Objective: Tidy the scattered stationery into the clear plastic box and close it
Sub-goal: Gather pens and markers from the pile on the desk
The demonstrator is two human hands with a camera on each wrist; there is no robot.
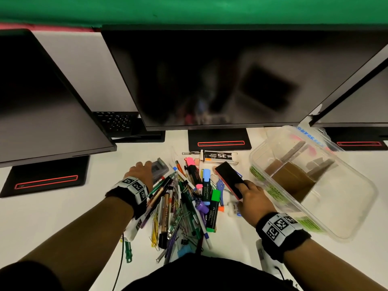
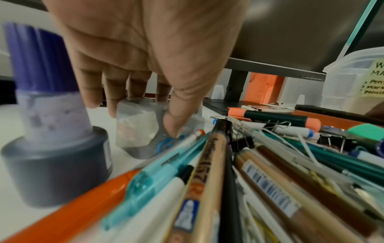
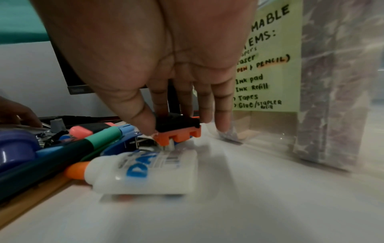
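While both hands pinch items, left hand [image 1: 140, 170] a grey case [image 1: 159, 168], right hand [image 1: 253, 198] the eraser [image 1: 228, 176].

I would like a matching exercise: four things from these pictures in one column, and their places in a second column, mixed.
1. black and red block
2. small grey case
3. clear plastic box
4. glue bottle

a. in the left hand
b. lying below the right hand
c. in the right hand
d. at the right of the pile

Pairs: 1-c, 2-a, 3-d, 4-b
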